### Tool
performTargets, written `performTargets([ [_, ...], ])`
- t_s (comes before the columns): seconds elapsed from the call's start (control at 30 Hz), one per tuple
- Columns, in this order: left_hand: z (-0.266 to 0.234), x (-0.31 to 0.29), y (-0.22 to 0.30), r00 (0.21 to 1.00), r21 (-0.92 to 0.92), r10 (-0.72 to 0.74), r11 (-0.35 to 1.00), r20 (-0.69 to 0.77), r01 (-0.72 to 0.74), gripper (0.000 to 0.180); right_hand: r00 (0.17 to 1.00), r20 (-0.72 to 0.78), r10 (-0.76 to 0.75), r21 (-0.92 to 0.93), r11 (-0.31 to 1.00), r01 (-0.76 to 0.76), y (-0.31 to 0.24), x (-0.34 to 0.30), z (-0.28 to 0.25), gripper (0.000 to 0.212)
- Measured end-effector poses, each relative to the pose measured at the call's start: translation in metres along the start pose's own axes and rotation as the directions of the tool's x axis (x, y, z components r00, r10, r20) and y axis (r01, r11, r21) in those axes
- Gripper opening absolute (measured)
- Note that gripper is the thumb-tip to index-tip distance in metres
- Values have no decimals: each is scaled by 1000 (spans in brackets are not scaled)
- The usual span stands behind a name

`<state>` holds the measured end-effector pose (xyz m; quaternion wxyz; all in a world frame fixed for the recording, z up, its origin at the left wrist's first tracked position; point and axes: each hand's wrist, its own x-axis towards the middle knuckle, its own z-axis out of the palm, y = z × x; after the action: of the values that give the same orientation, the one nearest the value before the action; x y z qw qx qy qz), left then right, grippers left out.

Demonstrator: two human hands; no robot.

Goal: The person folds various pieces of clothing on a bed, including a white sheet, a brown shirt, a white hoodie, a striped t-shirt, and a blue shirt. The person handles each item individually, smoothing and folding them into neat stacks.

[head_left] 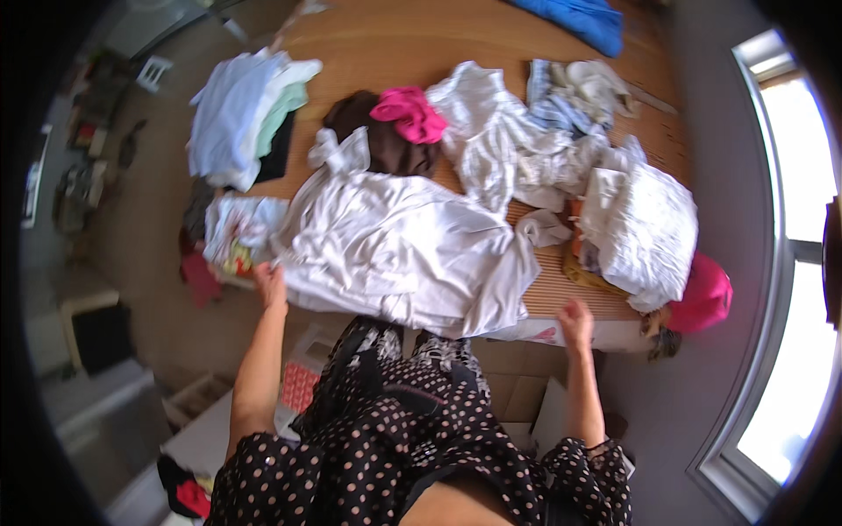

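A silvery white satin blouse (395, 241) lies spread and wrinkled along the near side of the table, its hem drooping a little over the front edge. At its left end my left hand (270, 285) pinches the edge of the cloth. My right hand (575, 323) hovers by the front edge, right of the blouse and apart from it. Its fingers are curled in, and nothing shows in them. One sleeve (542, 228) of the blouse reaches toward a bundle of white cloth (645, 223) on the right.
Folded clothes (241, 114) are stacked at the far left, above a printed light cloth (246, 223). Behind the blouse lie a brown garment (373, 131), a pink cloth (410, 114) and white lacy clothes (482, 131). A pink cap-like item (704, 294) sits by the right wall; blue cloth (579, 22) lies farthest back.
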<state>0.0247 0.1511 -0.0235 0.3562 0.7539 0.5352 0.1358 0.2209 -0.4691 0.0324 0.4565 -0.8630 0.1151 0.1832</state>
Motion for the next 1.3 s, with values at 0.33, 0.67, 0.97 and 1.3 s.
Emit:
performTargets([
  [0.33, 150, 16, 219, 650, 24, 626, 712, 430, -702, 62, 945, 279, 171, -678, 732, 68, -45, 58, 116, 54],
  [0.67, 281, 82, 302, 613, 305, 576, 545, 541, -781, 22, 837, 270, 475, -759, 641, -120, -45, 108, 138, 71],
  [0.97, 348, -81, 517, 491, -776, 710, 622, 504, -103, 10, 836, 324, 443, -752, 656, -56, -43, 111, 145, 70],
  [1.3, 311, 6, 349, 563, 371, 620, 423, 547, -827, 60, 854, 353, 381, -694, 720, -34, -37, 116, 138, 58],
])
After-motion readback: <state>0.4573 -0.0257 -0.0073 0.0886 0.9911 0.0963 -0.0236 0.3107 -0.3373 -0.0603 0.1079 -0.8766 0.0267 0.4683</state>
